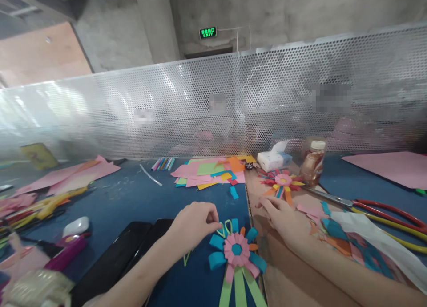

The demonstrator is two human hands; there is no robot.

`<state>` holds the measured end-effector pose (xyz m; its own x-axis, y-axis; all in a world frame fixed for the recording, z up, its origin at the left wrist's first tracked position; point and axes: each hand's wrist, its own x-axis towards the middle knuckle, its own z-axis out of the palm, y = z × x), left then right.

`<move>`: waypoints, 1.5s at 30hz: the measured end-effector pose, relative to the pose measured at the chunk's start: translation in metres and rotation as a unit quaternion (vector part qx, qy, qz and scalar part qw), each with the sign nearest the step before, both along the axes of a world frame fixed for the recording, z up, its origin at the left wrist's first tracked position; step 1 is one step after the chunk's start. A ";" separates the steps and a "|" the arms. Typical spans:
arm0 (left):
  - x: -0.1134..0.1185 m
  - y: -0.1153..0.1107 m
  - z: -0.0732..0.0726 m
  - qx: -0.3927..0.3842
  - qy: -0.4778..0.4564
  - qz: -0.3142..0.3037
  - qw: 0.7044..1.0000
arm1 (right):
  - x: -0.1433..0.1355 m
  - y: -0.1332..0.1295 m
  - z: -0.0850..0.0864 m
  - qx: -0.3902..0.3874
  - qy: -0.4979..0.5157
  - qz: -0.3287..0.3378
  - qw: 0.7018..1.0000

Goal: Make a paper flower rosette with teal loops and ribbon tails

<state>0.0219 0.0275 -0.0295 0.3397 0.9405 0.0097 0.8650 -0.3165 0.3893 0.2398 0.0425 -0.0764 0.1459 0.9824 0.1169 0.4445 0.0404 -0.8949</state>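
A paper flower [237,250] lies on the blue table. It has a pleated pink ring, a blue centre, blue and orange loop petals and light green strips hanging below. At its upper left, my left hand [197,220] pinches a thin light green paper strip [220,230] bent into a loop. My right hand [279,216] hovers over the brown board to the right, its fingers bent together; whatever they hold, if anything, is too small to make out. Just beyond it lies a second paper flower [283,179], with a pink middle and red, yellow and orange strips.
Scissors [350,203] with red and yellow handles lie at right, near paper scraps [347,242]. Behind stand a glue bottle [312,164] and a tissue box [271,159]. Coloured paper [193,171] and markers [163,164] lie further back. Black phones [113,258] are beside my left forearm.
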 end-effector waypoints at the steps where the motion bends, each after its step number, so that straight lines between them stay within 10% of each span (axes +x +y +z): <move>1: 0.000 -0.001 -0.001 0.000 0.000 0.002 1.000 | 0.000 0.000 0.000 -0.001 0.001 -0.002 1.000; 45: 0.006 -0.004 -0.004 -0.001 0.004 0.030 1.000 | -0.002 -0.006 0.008 -0.009 -0.018 -0.004 1.000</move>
<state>0.0283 0.0236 -0.0333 0.2831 0.9591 0.0062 0.8854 -0.2639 0.3826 0.2381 0.0368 -0.0688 0.1495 0.9833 0.1036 0.4763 0.0201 -0.8790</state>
